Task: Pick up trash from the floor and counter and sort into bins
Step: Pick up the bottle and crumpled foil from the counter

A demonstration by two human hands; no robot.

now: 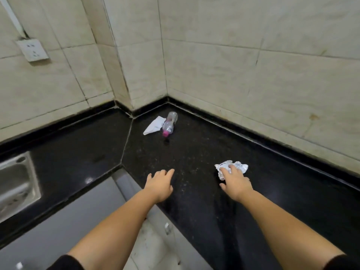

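A crumpled ball of foil (240, 166) lies on the black counter (194, 152) at the right. My right hand (235, 182) rests over its near side, fingertips touching it, fingers spread and not closed around it. My left hand (159, 184) hovers flat over the counter's front edge, holding nothing. In the far corner lies a clear plastic bottle (169, 123) with a pink cap, on its side. A folded white paper (153, 126) lies against the bottle's left side.
A steel sink (17, 184) is set into the counter at the left. Tiled walls close the corner, with a white socket (32, 50) on the left wall. Grey cabinet fronts (64, 221) and a pale floor show below the counter edge.
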